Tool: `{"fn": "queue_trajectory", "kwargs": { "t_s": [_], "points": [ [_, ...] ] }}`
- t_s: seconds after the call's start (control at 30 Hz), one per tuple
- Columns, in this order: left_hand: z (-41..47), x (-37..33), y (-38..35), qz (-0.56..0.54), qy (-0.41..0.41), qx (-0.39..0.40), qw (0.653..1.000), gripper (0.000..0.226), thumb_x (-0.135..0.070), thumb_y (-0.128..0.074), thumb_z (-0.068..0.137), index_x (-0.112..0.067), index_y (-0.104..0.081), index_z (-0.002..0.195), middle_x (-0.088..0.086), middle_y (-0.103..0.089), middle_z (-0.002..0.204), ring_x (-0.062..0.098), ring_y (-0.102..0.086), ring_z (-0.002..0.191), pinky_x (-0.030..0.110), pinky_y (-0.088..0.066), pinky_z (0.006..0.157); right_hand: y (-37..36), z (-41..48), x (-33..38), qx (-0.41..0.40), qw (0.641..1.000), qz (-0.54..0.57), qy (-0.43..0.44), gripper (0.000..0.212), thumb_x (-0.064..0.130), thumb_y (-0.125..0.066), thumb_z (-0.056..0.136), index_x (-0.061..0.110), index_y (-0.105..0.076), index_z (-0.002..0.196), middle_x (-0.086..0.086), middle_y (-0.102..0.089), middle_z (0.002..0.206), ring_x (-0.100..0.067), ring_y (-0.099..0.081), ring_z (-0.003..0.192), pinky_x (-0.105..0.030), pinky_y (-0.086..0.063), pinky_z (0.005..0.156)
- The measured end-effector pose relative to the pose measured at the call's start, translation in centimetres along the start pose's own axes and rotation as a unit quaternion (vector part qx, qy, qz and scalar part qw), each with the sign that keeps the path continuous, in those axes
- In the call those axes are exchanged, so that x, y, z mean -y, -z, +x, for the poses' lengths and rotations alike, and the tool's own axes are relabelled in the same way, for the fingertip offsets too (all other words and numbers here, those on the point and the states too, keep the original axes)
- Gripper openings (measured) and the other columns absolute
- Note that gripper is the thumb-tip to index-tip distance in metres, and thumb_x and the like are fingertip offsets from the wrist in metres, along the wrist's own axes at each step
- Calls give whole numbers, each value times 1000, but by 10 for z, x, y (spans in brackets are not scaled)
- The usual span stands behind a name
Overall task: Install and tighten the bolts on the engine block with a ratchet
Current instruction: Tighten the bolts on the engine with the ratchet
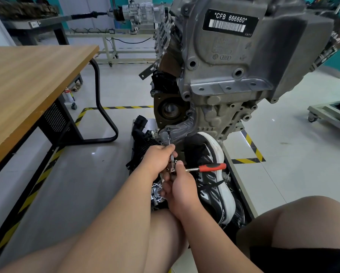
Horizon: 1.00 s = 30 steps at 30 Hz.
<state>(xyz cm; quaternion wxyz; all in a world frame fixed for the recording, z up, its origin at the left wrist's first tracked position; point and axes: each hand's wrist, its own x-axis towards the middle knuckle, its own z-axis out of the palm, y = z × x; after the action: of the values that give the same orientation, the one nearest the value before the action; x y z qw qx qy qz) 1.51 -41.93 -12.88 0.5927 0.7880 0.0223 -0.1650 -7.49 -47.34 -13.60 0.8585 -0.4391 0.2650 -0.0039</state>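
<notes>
The left hand (161, 158) grips the thin steel extension bar (168, 137), the right hand (182, 187) pinches the head of the red-handled chrome ratchet (211, 167) — the bar's tip meets a small bolt (167, 129) low on the grey cast-metal engine block (214, 115). Keep the bar square to it — short, steady strokes

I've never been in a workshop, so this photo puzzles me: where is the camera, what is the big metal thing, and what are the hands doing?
There is one picture, from a camera worn on a person's head, looking down at their own bare arms and knees. The big grey cast-metal engine block stands in front of them. The left hand pinches a thin steel extension bar that runs up to the block's lower part. The right hand grips the head of a red-handled ratchet; its handle sticks out free to the right. A black-and-white sneaker points up toward the block. A wooden-topped table stands on the left.
</notes>
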Motion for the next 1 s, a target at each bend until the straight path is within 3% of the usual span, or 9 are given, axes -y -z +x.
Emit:
{"fn": "queue_trajectory", "kwargs": {
  "t_s": [0.17, 0.27, 0.37, 0.5, 0.67, 0.73, 0.83, 0.93, 1.0],
  "points": [
    [2, 1, -2, 26, -39, -22, 999, 39, -34, -65, 88, -18, -68, 53, -2, -66, 56, 11, -59, 53, 26, -48, 61, 3, -2, -8, -77, 892, -395, 208, 22, 30, -40, 101, 22, -45, 121, 2, -58, 113, -22, -58, 101, -30, -38, 77],
    [0, -1, 1, 21, -28, -14, 999, 36, -36, -63, 89, -12, -70, 63, 1, -66, 59, 11, -60, 52, 17, -46, 54, -1, 0, -4, -70, 922, -337, 179, 15, 31, -40, 102, 20, -48, 109, 5, -60, 98, -17, -59, 88, -30, -39, 72],
    [-1, -3, 2, 22, -3, -6, 1000, 40, -44, -54, 92, -19, -71, 66, -2, -66, 57, 13, -59, 49, 22, -43, 51, -6, -1, 1, -24, 992, -114, 58, 27, 34, -38, 102, 16, -56, 93, 4, -49, 64, -12, -43, 49, -27, -39, 52],
    [-4, -8, 1, 16, 11, 8, 1000, 36, -39, -53, 93, -18, -69, 69, -5, -53, 40, 11, -46, 30, 20, -35, 44, -4, -4, 10, 55, 987, 138, -68, 37, 41, -34, 103, 19, -57, 86, 2, -38, 55, -11, -23, 39, -22, -27, 40],
    [-4, -18, -2, 0, 12, -1, 1000, 33, -33, -62, 88, -16, -68, 60, -3, -56, 45, 15, -49, 39, 22, -40, 49, -5, -6, 18, 15, 999, 28, 22, 34, 36, -36, 103, 18, -58, 85, 3, -44, 54, -11, -33, 41, -26, -35, 43],
    [-3, -22, -1, 0, 12, -10, 1000, 32, -29, -65, 85, -17, -68, 57, 0, -62, 53, 17, -52, 49, 24, -42, 54, -9, -8, 21, -46, 985, -126, 111, 23, 31, -41, 102, 17, -57, 93, 4, -57, 72, -14, -53, 61, -35, -47, 61],
    [-3, -24, 3, -9, 18, -17, 1000, 33, -24, -68, 84, -17, -65, 52, -1, -64, 52, 17, -56, 54, 25, -45, 59, -14, -9, 21, -57, 930, -305, 198, 10, 28, -42, 102, 19, -44, 107, 5, -55, 101, -16, -54, 94, -25, -37, 76],
    [-7, -23, 5, -12, 22, -8, 1000, 32, -27, -68, 86, -16, -66, 55, -1, -66, 53, 19, -61, 58, 29, -49, 63, -18, -9, 20, -61, 948, -272, 150, 18, 30, -41, 102, 15, -49, 108, 4, -57, 93, -16, -56, 86, -25, -45, 69],
    [-10, -24, 3, -16, 32, -9, 999, 32, -33, -63, 89, -15, -70, 64, -1, -67, 57, 18, -62, 55, 26, -50, 57, -18, -8, 23, -53, 985, -147, 71, 25, 31, -39, 102, 16, -59, 100, 4, -58, 70, -13, -54, 59, -29, -47, 54]
  ]
}}
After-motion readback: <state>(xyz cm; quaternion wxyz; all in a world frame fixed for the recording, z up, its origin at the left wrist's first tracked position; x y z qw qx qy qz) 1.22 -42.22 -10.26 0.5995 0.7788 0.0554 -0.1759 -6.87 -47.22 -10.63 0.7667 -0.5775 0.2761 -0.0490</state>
